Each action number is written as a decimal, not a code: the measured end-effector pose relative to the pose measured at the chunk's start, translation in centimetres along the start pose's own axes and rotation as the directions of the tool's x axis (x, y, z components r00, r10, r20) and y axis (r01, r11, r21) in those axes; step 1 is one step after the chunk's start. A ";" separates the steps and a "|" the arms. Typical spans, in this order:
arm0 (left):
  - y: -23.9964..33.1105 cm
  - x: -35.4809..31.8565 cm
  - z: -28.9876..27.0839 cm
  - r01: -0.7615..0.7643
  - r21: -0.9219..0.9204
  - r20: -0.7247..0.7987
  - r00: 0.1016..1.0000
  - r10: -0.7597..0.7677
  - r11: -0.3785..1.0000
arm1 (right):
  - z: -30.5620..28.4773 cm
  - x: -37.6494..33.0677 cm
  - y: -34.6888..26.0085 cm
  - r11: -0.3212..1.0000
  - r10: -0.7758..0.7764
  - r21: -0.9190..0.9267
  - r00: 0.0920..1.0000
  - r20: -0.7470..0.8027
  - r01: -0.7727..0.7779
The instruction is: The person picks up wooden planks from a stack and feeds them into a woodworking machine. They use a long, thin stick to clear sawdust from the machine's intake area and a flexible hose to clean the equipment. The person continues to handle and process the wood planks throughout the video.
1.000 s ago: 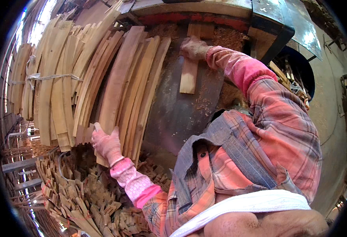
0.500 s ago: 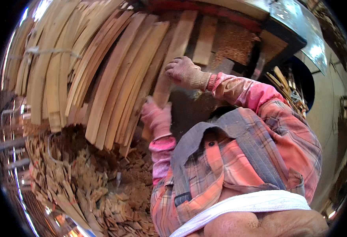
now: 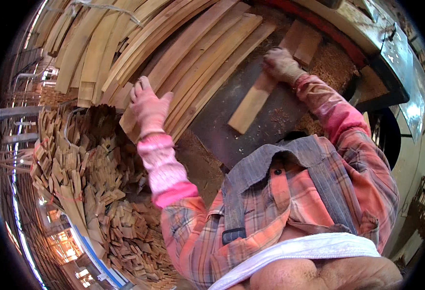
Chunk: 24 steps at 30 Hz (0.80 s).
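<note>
My gloved right hand is closed over a short wooden plank that lies slanted on a dark metal surface. The plank's near end sticks out below the hand. Farther left, my gloved left hand lies across the near part of a long plank in a row. Its fingers bend over one side and its thumb sits apart on the other; the fingertips' undersides are hidden. Between the hands, more long planks lie side by side. Just beyond my right hand is another wooden piece.
A bundle of planks tied with a pale strap is at the upper left. Below it rises a big heap of wood offcuts. Sawdust lies near a machine with a metal panel at the right. A dark round bin stands there too.
My left hand has left the short plank and moved left onto the row of long planks. My right hand keeps its hold on the short plank. The view has shifted.
</note>
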<state>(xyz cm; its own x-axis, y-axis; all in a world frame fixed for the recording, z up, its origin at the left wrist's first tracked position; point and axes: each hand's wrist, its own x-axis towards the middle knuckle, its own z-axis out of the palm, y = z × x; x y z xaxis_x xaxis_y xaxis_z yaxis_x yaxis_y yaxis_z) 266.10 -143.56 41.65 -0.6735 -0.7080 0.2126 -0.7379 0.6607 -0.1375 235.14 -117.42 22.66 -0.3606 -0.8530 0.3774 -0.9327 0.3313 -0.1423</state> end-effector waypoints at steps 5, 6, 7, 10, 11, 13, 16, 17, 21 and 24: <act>-4.1 3.1 -0.6 0.109 0.057 0.221 0.968 -0.119 0.992 | -2.3 0.6 1.9 0.998 -0.041 0.055 0.998 0.044 0.039; -3.7 2.6 -0.6 0.099 -0.027 0.173 0.980 -0.093 0.995 | -2.2 0.3 3.0 0.998 -0.036 0.052 0.999 0.026 0.034; -2.8 1.3 -0.5 0.078 -0.115 0.127 0.990 -0.063 0.990 | -2.1 0.1 4.3 0.999 -0.025 0.045 1.000 0.012 0.024; 0.0 -3.7 0.1 0.116 -0.117 0.089 0.990 -0.106 0.986 | -2.6 0.6 4.6 1.000 0.019 0.023 0.999 0.044 -0.020; 0.8 -5.5 0.7 0.085 -0.169 0.068 0.995 -0.075 0.982 | -2.5 0.4 5.0 0.999 0.034 0.014 0.998 0.046 -0.035; 2.1 -8.6 1.8 0.029 -0.271 0.018 1.000 -0.025 0.962 | -2.9 0.1 5.2 0.998 0.065 -0.010 0.997 0.033 -0.064; 3.7 -11.7 5.2 -0.094 -0.319 -0.013 0.995 0.095 0.943 | -3.3 -0.4 4.3 0.983 0.181 -0.017 0.983 -0.035 -0.181; 4.7 -12.1 5.9 -0.088 -0.311 0.047 0.993 0.108 0.946 | -3.3 -0.9 4.0 0.962 0.273 0.005 0.959 -0.076 -0.273; 8.6 -12.6 7.9 -0.051 -0.275 0.145 0.985 0.094 0.960 | -4.6 -1.9 0.2 0.951 0.307 0.115 0.928 -0.211 -0.288; 11.1 -12.1 8.3 0.000 -0.294 0.250 0.965 0.076 0.956 | -2.9 -1.5 -3.7 0.981 0.039 0.193 0.953 -0.302 0.021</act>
<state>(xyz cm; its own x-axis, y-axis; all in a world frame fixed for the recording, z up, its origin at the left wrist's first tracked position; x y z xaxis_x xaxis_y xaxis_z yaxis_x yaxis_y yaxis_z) 265.65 -129.75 29.47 -0.7172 -0.6953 -0.0467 -0.6930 0.7046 0.1527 239.09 -116.20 25.31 -0.3791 -0.6776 0.6302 -0.9231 0.2294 -0.3087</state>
